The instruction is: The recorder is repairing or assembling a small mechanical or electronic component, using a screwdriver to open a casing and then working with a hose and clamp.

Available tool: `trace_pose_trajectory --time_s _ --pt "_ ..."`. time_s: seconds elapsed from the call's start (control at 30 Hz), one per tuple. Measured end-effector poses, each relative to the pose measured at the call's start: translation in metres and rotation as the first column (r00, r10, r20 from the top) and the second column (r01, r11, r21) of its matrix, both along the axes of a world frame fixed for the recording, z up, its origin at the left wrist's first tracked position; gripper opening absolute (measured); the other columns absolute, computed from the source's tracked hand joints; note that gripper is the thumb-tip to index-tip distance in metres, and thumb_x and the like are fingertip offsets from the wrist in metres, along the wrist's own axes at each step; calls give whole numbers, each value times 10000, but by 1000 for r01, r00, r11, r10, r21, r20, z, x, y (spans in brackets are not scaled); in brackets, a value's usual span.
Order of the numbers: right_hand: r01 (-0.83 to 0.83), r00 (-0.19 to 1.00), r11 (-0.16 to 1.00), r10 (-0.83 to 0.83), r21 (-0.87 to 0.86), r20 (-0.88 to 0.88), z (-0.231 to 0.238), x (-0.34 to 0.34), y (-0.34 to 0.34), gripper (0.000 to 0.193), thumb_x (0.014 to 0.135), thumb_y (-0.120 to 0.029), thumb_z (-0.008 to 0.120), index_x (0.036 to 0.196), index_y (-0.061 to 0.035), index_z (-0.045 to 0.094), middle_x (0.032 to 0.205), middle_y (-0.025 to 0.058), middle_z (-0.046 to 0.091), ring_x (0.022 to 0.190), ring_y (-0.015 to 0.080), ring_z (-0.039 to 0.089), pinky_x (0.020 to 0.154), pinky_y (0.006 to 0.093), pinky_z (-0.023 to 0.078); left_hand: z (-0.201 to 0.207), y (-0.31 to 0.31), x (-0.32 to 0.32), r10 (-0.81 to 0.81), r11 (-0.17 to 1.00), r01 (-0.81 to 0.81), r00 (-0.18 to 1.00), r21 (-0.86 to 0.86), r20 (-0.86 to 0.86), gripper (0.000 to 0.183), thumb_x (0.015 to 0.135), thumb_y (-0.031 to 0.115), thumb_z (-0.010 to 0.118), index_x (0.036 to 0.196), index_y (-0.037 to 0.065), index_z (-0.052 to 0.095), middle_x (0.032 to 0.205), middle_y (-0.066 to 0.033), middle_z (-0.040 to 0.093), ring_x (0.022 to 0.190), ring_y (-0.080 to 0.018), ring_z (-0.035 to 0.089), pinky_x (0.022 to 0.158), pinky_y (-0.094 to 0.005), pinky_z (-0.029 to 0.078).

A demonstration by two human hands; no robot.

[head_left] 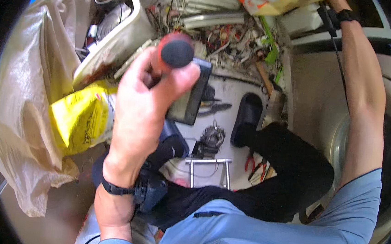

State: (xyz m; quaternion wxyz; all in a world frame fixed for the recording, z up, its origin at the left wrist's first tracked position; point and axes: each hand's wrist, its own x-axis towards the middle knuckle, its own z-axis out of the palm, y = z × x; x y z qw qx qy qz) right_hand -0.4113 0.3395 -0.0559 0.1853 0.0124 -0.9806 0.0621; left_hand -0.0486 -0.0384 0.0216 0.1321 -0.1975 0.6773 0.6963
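My left hand [145,93] is raised in the middle, its fingers wrapped round a red tool handle [157,57] with a round black end pointing up at me. Whatever the handle leads to is hidden below the hand. Behind the thumb shows a flat dark rectangular thing with a black frame [203,83]; whether the hand touches it I cannot tell. My right arm stretches far to the upper right. There my right hand [337,2] is cut off by the picture's top edge, beside a yellow and orange bag [260,1]; its fingers are out of sight.
Scrap bits [225,39] cover the far floor. Black-handled pliers [215,109], red-handled pliers [250,165] and a round metal part [212,136] lie between my legs. A white bin [136,25], a yellow bag [83,118] and plastic sheeting [33,86] stand left; a round-doored appliance [313,81] right.
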Motion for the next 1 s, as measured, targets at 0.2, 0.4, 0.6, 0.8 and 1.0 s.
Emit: trace_pose_trajectory --time_s 0.2,0.4,0.6,0.8,1.0 --pt "-227 898 970 242 84 -368 -2 146 -31 243 932 -250 638 997 -50 759 948 209 751 933 427 719 840 493 571 -17 21 2 -10 969 36 994 243 -108 348 918 174 801 1201 3 694 1006 -42 742 837 -92 703 778 -248 575" --pt "-39 508 990 139 -138 850 -283 417 -62 256 856 -247 736 866 6 772 903 262 738 862 420 735 776 495 593 -28 22 13 -83 958 117 987 264 -136 315 974 233 747 1195 22 670 1008 -82 766 809 -175 761 707 -325 649" --pt "321 185 945 5 -65 983 -351 638 -75 243 836 -233 729 902 -10 801 1005 261 762 980 415 753 883 486 600 -27 21 21 -107 974 139 978 178 -180 324 973 229 744 1194 6 666 1035 -110 755 839 -193 764 739 -341 649" --pt "358 170 934 -53 -12 984 -328 646 -105 553 896 -358 763 1230 72 667 1197 292 720 1119 427 715 974 510 577 -32 12 36 -63 989 79 990 128 -123 384 903 202 826 1216 18 698 1046 -23 726 900 -72 676 815 -232 537" --pt "383 222 923 -57 -34 973 -334 627 -108 512 906 -264 713 1259 72 556 1135 312 722 1108 489 698 971 536 571 -29 18 33 -81 997 82 988 2 -129 398 978 246 726 1240 -34 618 1038 -123 716 897 -207 745 762 -350 642"
